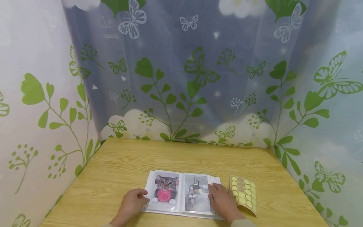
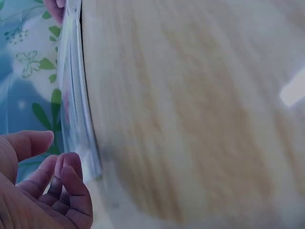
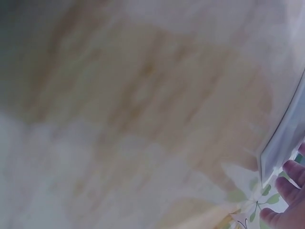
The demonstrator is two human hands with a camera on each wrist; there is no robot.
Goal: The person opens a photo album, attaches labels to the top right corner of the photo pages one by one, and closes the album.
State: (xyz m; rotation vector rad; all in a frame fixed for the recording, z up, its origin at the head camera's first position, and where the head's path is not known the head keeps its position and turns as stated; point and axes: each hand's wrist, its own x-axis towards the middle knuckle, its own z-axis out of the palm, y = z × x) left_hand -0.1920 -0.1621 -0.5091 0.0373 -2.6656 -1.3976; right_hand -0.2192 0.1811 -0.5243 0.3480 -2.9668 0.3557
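Grip, left: your left hand (image 1: 131, 201), fingers loosely bent, thumb apart, at the left edge of the photo album (image 1: 181, 192), pinching nothing visible. Grip, right: your right hand (image 1: 224, 200), fingers extended over the right page, probably steadying it flat. Photo album: one, unfolded, near side of the counter (image 1: 113, 167), between your hands; long axis left to right, spine pointing away from you. Cat photos (image 1: 165, 189): one per page, upright to your view. Yellow-dot sticker sheet (image 1: 244, 192): just beside your right hand, presumably for easy reach. Butterfly-print curtain (image 1: 175, 94): beyond.
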